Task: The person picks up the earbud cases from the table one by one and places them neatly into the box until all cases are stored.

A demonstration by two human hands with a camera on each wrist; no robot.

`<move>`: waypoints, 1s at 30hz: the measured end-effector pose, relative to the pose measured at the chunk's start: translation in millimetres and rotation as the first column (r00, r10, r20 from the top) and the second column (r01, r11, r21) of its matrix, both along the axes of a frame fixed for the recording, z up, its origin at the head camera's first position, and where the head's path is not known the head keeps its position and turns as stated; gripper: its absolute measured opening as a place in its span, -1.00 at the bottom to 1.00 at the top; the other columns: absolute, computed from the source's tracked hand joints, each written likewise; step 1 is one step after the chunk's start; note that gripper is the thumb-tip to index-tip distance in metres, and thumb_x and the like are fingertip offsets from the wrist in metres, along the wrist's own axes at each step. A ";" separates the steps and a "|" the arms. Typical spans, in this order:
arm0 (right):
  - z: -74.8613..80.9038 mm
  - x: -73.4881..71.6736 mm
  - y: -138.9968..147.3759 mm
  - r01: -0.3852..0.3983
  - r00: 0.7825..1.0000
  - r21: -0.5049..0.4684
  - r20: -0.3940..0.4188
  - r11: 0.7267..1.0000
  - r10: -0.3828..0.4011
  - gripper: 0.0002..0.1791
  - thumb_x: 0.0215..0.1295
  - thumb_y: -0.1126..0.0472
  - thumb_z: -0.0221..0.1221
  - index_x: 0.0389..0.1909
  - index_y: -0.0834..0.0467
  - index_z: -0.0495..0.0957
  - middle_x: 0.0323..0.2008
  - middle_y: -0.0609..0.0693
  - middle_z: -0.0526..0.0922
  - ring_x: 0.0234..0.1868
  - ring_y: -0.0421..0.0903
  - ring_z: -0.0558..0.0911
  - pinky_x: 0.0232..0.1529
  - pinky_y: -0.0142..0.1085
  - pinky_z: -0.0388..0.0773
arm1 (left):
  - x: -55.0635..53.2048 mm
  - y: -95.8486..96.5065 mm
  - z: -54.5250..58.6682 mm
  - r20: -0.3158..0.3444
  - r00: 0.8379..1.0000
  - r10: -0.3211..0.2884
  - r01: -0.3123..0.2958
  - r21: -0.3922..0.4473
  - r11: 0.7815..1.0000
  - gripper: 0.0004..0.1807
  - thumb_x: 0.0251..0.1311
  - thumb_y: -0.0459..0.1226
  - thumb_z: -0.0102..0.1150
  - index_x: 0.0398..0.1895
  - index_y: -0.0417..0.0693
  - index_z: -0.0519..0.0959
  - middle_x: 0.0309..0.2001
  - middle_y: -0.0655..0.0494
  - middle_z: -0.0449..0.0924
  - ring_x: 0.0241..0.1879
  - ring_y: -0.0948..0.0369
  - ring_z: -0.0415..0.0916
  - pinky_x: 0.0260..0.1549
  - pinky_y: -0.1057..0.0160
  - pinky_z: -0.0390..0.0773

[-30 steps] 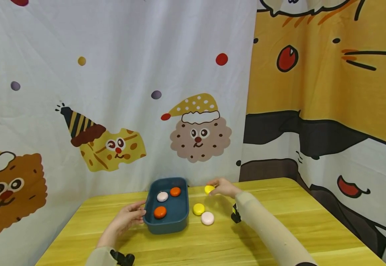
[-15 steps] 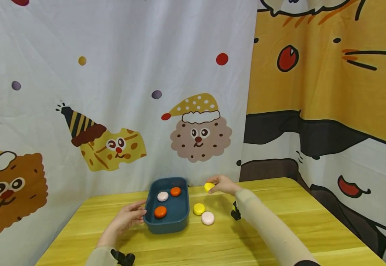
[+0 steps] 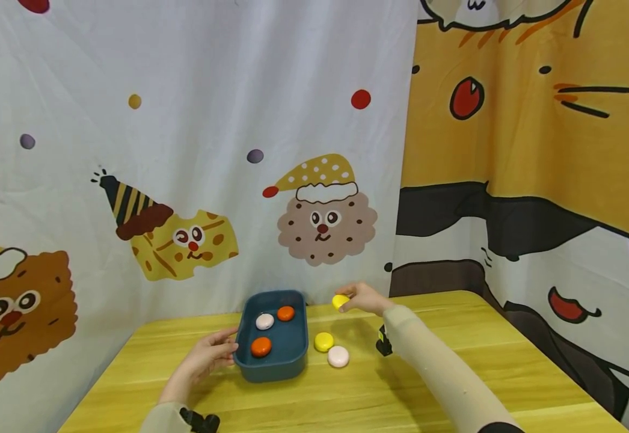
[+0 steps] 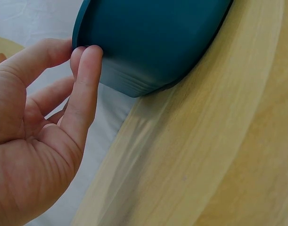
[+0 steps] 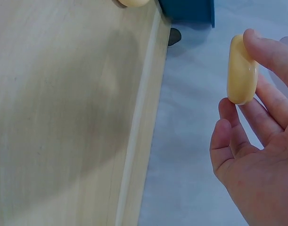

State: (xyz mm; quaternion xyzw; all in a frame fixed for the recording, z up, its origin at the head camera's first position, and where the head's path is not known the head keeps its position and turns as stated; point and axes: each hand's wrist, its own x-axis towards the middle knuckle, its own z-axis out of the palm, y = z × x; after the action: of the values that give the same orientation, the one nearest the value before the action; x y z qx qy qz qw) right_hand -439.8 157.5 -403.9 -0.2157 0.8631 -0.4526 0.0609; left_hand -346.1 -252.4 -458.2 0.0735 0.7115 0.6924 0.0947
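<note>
In the head view, my left hand (image 3: 208, 355) is at the left side of a dark teal box (image 3: 293, 367). The left wrist view has the thumb at its rim (image 4: 79, 28) and fingers (image 4: 89, 66) against its outer wall. Inside lie two orange discs (image 3: 261, 346) and a pale pink disc (image 3: 264, 322), all rounded and glossy. Above the table's back right part, my right hand (image 3: 365, 299) pinches a yellow disc (image 5: 242, 70) between thumb and fingers, held on edge. Another yellow disc (image 3: 324, 342) and a pale pink disc (image 3: 338, 357) rest right of the box.
The wooden table (image 3: 433, 373) ends at a white curtain (image 3: 211, 150) with cartoon prints, close behind the box. A yellow, black and white printed cloth (image 3: 536, 150) hangs on the right. Black wrist cameras (image 3: 383, 344) sit on both forearms.
My right hand has lifted the yellow disc slightly off the table, and the disc has tilted a little. The left hand and the box stay in place.
</note>
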 end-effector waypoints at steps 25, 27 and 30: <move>13.1 -8.6 3.7 -0.030 1.000 -0.012 -0.005 0.999 0.030 -0.42 0.13 0.33 0.34 0.21 0.34 0.48 0.16 0.20 0.53 0.21 0.23 0.44 0.12 -0.08 0.49 | -0.2 -0.5 -1.6 0.003 1.000 -0.001 0.001 0.019 1.000 -0.33 0.29 -0.44 0.10 0.41 -0.45 0.10 -0.21 -0.02 0.43 -0.41 0.24 0.52 -0.31 0.26 0.65; 14.5 -8.4 3.4 -0.035 0.999 -0.020 -0.008 0.999 0.034 -0.41 0.12 0.32 0.35 0.20 0.36 0.47 0.15 0.21 0.53 0.20 0.24 0.44 0.10 -0.09 0.51 | -0.8 -0.6 -1.7 0.008 1.000 -0.002 0.002 0.017 1.000 -0.33 0.30 -0.43 0.09 0.42 -0.44 0.11 -0.21 -0.01 0.43 -0.41 0.23 0.52 -0.30 0.25 0.65; 16.4 -8.0 2.3 -0.030 1.000 -0.025 -0.010 0.999 0.029 -0.41 0.10 0.30 0.37 0.19 0.35 0.49 0.14 0.21 0.54 0.19 0.23 0.45 0.08 -0.10 0.53 | -1.6 -0.9 -1.9 0.009 1.000 -0.006 0.006 0.021 1.000 -0.32 0.30 -0.42 0.11 0.42 -0.44 0.11 -0.23 0.00 0.45 -0.41 0.23 0.53 -0.29 0.24 0.65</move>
State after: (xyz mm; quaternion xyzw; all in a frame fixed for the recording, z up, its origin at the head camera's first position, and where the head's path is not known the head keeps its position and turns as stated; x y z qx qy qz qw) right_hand -447.8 159.8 -387.5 -0.2313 0.8544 -0.4614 0.0609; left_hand -347.7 -253.3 -460.1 0.0733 0.7034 0.7000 0.0994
